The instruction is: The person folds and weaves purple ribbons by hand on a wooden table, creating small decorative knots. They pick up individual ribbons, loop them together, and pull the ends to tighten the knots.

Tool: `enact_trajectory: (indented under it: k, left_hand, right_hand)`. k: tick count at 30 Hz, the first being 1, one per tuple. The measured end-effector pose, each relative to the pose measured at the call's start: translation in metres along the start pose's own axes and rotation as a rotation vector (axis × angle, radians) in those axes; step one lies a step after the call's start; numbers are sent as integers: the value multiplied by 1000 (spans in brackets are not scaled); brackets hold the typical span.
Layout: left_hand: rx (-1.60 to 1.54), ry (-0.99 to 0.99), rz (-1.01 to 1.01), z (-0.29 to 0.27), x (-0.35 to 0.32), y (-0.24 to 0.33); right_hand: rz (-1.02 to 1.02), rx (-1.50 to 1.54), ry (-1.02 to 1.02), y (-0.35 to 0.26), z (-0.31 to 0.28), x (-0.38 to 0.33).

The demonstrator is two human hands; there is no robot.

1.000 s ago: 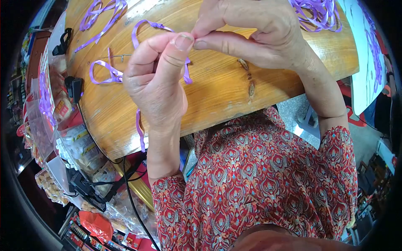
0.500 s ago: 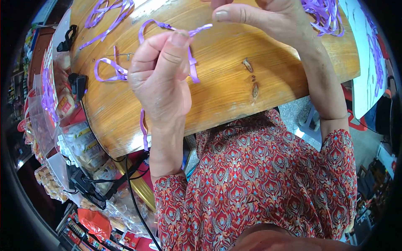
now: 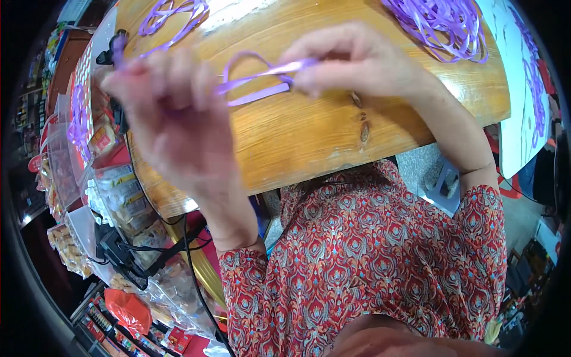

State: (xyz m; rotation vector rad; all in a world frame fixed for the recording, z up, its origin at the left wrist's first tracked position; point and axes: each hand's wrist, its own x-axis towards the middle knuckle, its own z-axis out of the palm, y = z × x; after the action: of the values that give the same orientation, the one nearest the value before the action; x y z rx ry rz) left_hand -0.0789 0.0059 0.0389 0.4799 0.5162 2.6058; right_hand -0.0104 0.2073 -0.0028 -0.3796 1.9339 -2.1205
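Observation:
A purple ribbon (image 3: 253, 81) stretches between my two hands above the wooden table. My right hand (image 3: 357, 62) pinches it between thumb and fingers at the right end. My left hand (image 3: 178, 116), smeared by motion, is raised over the table's left side with its fingers curled round the ribbon; a blurred purple piece sticks up past it. Between the hands hang a ribbon loop and a flat strip with a small dark piece near my right fingertips. My left hand hides part of the tabletop.
A heap of purple ribbons (image 3: 440, 27) lies at the table's far right, and a looser coil (image 3: 172, 15) at the far left. Beyond the right edge stands a white marbled surface (image 3: 505, 89). Black cables (image 3: 128, 256) and bagged goods (image 3: 122, 196) crowd the left side.
My left hand has swung left and turned. My right hand has come down and left, from apart with nothing visible in it to pinching the ribbon, which is now drawn between both hands.

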Motion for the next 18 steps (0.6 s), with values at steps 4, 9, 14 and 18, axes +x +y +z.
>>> enact_trajectory:
  k: [4, 9, 14, 18]
  left_hand:
    - [0, -3, 93, -28, 2, 55]
    - [226, 98, 203, -52, 5, 57]
    - [687, 317, 415, -71, 6, 70]
    - [1514, 558, 863, -61, 9, 54]
  right_hand:
    - [-722, -252, 56, -29, -36, 3]
    - [-108, -210, 437, -43, -48, -16]
    - [-116, -230, 446, -42, -42, -11]
    - [-98, -233, 335, -36, -37, -6]
